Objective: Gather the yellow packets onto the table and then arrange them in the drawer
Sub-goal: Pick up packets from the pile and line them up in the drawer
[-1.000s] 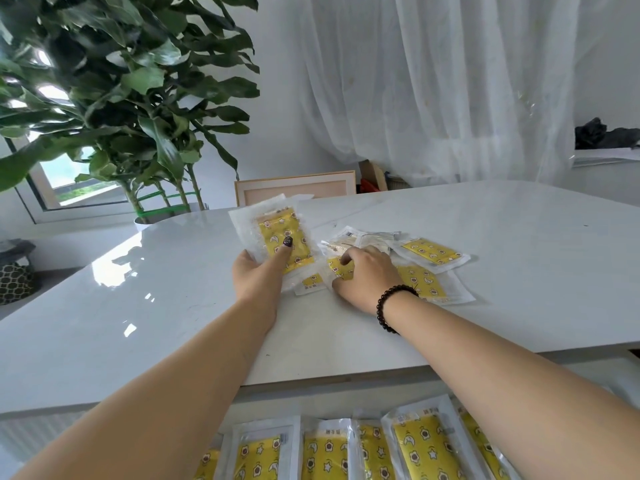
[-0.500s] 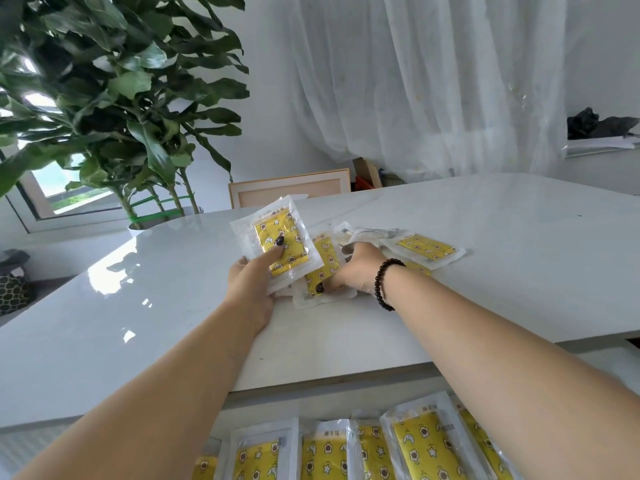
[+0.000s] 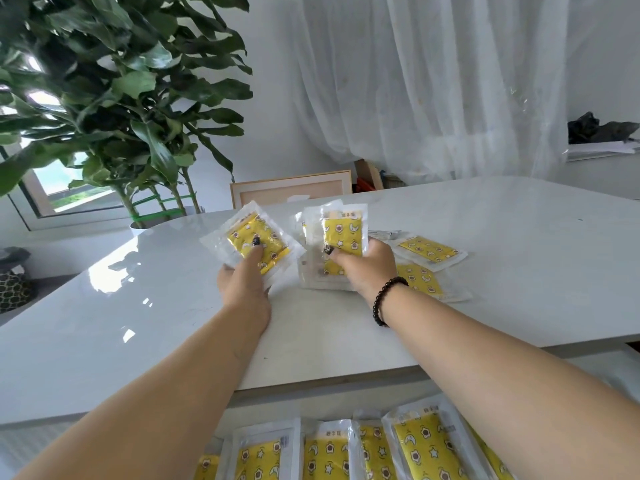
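A clear-wrapped yellow packet with star prints (image 3: 257, 242) is pinched by the left hand (image 3: 245, 284). Another upright packet (image 3: 343, 235) is gripped by the right hand (image 3: 367, 265).

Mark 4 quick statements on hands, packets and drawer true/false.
1. Each hand holds packets. True: left hand grips a packet, right hand grips a stack.
2. No packets lie loose on the table. False: two loose packets lie right of the right hand.
3. The drawer holds no packets. False: a row lies there.
4. The right wrist wears a bracelet. True.
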`<state>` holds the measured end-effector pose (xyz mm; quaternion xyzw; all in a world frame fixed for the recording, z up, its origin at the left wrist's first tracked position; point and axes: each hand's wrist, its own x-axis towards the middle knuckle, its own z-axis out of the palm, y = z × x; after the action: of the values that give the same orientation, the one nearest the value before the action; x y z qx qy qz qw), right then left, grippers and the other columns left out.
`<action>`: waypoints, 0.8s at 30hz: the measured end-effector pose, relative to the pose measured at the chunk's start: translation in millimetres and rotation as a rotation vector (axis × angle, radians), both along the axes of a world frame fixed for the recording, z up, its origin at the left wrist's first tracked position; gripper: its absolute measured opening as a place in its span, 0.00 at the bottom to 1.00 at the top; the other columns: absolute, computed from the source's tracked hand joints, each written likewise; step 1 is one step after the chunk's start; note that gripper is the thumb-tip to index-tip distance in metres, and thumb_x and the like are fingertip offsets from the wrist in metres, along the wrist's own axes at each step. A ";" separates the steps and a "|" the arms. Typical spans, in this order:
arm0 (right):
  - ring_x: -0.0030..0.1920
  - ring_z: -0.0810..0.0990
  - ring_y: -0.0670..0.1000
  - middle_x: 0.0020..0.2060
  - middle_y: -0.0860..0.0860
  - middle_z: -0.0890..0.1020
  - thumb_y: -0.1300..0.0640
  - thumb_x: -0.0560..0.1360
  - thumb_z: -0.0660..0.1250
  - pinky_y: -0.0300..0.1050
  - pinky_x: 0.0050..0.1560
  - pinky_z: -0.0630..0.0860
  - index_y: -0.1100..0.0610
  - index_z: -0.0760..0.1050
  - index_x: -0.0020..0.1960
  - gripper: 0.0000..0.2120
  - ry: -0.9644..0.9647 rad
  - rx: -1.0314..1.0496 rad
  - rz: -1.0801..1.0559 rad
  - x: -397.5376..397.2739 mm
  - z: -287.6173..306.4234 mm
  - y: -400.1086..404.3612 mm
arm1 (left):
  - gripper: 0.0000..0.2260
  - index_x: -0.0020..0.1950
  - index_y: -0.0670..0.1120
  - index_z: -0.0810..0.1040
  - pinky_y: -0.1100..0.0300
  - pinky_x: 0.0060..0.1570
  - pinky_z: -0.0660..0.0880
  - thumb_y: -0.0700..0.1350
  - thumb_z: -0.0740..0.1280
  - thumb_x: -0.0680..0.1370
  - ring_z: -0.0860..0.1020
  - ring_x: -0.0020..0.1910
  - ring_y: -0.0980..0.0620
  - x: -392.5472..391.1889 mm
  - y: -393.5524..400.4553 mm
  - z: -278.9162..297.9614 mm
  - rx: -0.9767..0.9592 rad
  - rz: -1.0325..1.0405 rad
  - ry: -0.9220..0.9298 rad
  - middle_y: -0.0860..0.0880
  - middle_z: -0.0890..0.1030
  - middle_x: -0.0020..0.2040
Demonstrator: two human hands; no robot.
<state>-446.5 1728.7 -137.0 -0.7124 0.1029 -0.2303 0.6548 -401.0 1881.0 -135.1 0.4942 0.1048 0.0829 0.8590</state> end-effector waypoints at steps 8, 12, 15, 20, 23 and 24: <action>0.50 0.82 0.51 0.47 0.51 0.85 0.61 0.70 0.72 0.45 0.55 0.77 0.58 0.80 0.52 0.11 -0.072 0.192 0.031 2.6 0.2 -1.7 | 0.30 0.77 0.50 0.53 0.55 0.58 0.68 0.43 0.64 0.79 0.73 0.63 0.44 -10.1 -8.1 -0.3 0.658 0.142 -0.063 0.47 0.69 0.72; 0.51 0.81 0.50 0.49 0.50 0.84 0.62 0.70 0.72 0.43 0.54 0.76 0.57 0.79 0.54 0.13 -0.050 0.141 0.056 3.8 -2.3 -1.9 | 0.34 0.77 0.60 0.53 0.57 0.58 0.72 0.37 0.62 0.77 0.75 0.59 0.51 -15.8 -15.6 0.0 0.865 -0.064 -0.312 0.60 0.68 0.66; 0.50 0.81 0.50 0.49 0.50 0.83 0.62 0.69 0.73 0.39 0.48 0.75 0.57 0.78 0.54 0.14 -0.059 0.142 0.037 3.7 -3.0 -3.0 | 0.18 0.51 0.55 0.81 0.67 0.47 0.75 0.35 0.58 0.76 0.79 0.49 0.52 -16.6 -17.3 -0.2 0.765 -0.163 -0.398 0.54 0.83 0.48; 0.48 0.83 0.48 0.46 0.48 0.84 0.58 0.63 0.79 0.41 0.50 0.79 0.55 0.78 0.52 0.19 -0.057 0.093 0.092 0.9 -1.6 -1.6 | 0.13 0.41 0.38 0.74 0.57 0.34 0.63 0.47 0.62 0.78 0.65 0.33 0.51 -15.2 -16.5 -4.4 0.761 -0.175 -0.488 0.46 0.69 0.33; 0.45 0.81 0.45 0.46 0.48 0.83 0.56 0.63 0.80 0.35 0.42 0.77 0.54 0.75 0.50 0.19 -0.042 0.001 0.123 -0.8 -1.1 1.2 | 0.15 0.37 0.38 0.70 0.58 0.31 0.58 0.45 0.63 0.80 0.61 0.31 0.51 -12.2 -14.8 -6.9 0.828 -0.106 -0.512 0.48 0.65 0.30; 0.46 0.81 0.45 0.47 0.49 0.83 0.54 0.64 0.79 0.34 0.41 0.76 0.55 0.75 0.51 0.20 -0.043 -0.023 0.126 -1.4 -1.2 2.0 | 0.15 0.35 0.39 0.69 0.58 0.31 0.58 0.44 0.63 0.80 0.60 0.31 0.52 -11.9 -14.6 -6.7 0.818 -0.096 -0.514 0.49 0.63 0.30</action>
<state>-447.9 1730.7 -138.2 -0.7198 0.0413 -0.2049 0.6619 -412.9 1866.4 -141.7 0.7593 -0.1748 0.1970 0.5950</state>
